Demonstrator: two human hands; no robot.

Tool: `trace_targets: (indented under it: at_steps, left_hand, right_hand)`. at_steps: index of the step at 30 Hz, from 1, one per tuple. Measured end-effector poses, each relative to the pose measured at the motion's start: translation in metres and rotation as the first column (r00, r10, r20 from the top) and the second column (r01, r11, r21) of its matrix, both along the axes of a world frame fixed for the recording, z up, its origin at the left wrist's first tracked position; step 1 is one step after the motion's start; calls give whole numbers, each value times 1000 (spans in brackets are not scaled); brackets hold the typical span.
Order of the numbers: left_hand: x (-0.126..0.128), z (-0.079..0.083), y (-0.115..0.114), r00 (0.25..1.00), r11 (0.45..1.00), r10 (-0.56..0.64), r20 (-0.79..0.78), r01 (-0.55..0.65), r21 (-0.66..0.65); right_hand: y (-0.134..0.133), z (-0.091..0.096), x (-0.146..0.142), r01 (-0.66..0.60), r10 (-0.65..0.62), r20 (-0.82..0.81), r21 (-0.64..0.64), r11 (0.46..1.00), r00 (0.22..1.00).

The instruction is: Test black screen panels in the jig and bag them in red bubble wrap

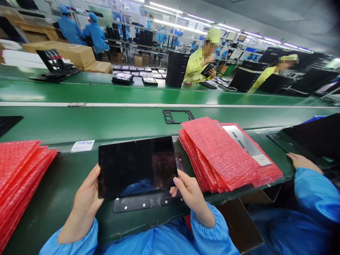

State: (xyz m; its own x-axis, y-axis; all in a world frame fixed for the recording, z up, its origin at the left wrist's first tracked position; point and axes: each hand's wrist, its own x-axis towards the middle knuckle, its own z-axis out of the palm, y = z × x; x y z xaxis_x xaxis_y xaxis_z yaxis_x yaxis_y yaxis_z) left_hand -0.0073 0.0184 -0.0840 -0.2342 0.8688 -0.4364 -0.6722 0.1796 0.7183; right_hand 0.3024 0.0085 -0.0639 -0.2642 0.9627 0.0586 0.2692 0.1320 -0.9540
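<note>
Green bench (63, 177), one tablet (132, 168)
Left hand (86, 194) and right hand (191, 193) hold its ends; two red bubble-wrap stacks (23, 177) (215, 154) flank the grip.

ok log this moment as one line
left hand: holds black panel at left edge | right hand: holds its right edge | under panel: dark plate | either side: red bubble-wrap bags

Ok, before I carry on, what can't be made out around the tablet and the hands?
All in the head view:
- Tablet: its back faces away from the camera.
- Left hand: most fingers are hidden behind the tablet.
- Dark plate: largely covered by the tablet.
- White label: writing too small and blurred to read.
- Left red bubble-wrap stack: cut off by the left edge.
</note>
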Motion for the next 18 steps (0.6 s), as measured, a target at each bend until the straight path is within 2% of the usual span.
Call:
trace_targets:
  at_steps: [3,5,7,12,15,16,18]
  left_hand:
    - [-1,0,-3,991,987,-124,44,127,-97]
    - [-1,2,-5,976,967,-218,5,217,-131]
    - [1,5,-6,962,954,-268,-45,259,-154]
    - [8,14,-8,956,950,-272,-114,248,-187]
    - [8,18,-11,953,954,-275,-128,253,-163]
    - [6,19,-12,951,960,-260,-169,237,-146]
    - [2,26,-13,907,983,-184,-378,163,-86]
  right_hand:
    - [1,0,3,-8,8,-10,-6,1000,1000]
    - [0,0,6,-17,17,-19,-7,1000,1000]
    - [-1,0,9,-32,31,-26,-17,999,999]
    - [-6,-2,12,-47,46,-48,-18,999,998]
    - [-4,-6,14,-32,31,-39,-28,999,999]
    - [-2,-8,15,-13,13,-22,-25,1000,1000]
    - [2,-13,17,27,-27,16,-12,1000,1000]
